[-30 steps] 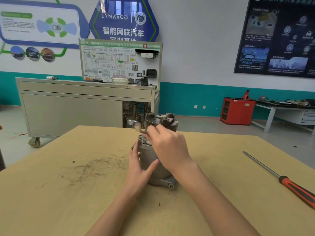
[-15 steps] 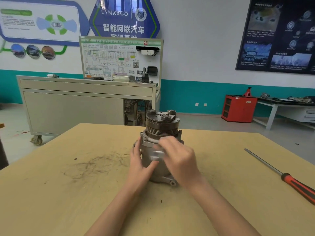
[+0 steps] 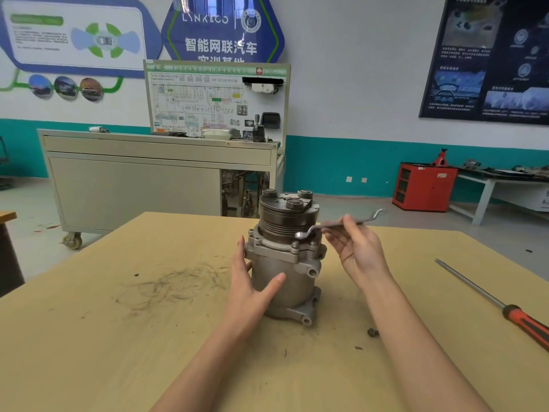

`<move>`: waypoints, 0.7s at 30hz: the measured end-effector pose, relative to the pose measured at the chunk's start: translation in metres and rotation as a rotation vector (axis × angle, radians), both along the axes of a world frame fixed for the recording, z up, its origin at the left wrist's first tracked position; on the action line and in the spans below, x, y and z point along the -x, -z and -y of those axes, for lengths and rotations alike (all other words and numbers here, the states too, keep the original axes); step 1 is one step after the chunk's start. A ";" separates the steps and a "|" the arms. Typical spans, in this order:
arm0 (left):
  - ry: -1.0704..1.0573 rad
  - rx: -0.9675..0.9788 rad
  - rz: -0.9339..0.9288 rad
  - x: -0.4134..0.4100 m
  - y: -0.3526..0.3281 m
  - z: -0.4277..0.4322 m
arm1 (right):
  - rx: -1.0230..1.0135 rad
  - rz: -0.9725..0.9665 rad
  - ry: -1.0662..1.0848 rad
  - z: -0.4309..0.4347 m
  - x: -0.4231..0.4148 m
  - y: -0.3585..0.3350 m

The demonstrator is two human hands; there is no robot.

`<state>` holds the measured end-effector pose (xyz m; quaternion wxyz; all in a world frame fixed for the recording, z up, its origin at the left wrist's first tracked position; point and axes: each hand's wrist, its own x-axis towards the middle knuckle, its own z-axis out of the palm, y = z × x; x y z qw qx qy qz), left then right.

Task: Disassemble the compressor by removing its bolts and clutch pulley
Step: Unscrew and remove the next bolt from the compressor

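Note:
A grey metal compressor (image 3: 292, 281) stands upright in the middle of the wooden table (image 3: 118, 337). Its dark grooved clutch pulley (image 3: 285, 218) sits on top. My left hand (image 3: 251, 285) wraps the left side of the housing, thumb across the front. To the right of the pulley, my right hand (image 3: 358, 248) pinches a thin offset ring wrench (image 3: 335, 225) by its shaft. The wrench's left end hovers over a bolt (image 3: 294, 246) on the flange; contact is unclear.
A long screwdriver (image 3: 502, 307) with a red and black handle lies at the table's right side. One small dark bolt (image 3: 372, 332) rests on the table right of the compressor's base. Scuff marks darken the tabletop at left. A wheeled cabinet stands behind the table.
My right hand has swung from in front of the compressor out to its right, bringing the wrench level beside the pulley. My left hand stays on the housing.

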<state>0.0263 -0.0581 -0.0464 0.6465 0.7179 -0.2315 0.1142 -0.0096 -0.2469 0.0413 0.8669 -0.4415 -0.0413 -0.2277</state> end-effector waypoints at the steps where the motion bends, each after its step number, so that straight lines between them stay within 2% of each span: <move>1: 0.003 -0.003 0.003 0.000 0.000 0.000 | 0.016 0.028 0.083 -0.002 0.004 -0.005; 4: 0.002 -0.007 0.008 0.001 -0.001 0.000 | 0.326 0.084 0.430 -0.010 0.021 -0.020; 6: -0.004 -0.008 0.012 0.002 -0.001 0.000 | 0.642 0.177 0.595 -0.022 0.032 -0.031; 9: -0.003 0.005 0.012 0.002 -0.001 0.001 | 1.251 0.385 0.884 -0.047 0.041 -0.043; 11: -0.015 0.004 0.016 0.000 -0.001 0.002 | 1.547 0.452 1.016 -0.064 0.040 -0.046; 14: -0.029 -0.024 0.019 0.000 -0.001 0.002 | 1.757 0.464 1.036 -0.085 0.037 -0.043; 21: -0.084 -0.097 0.017 -0.004 -0.005 0.006 | 2.079 0.373 1.156 -0.122 0.031 -0.013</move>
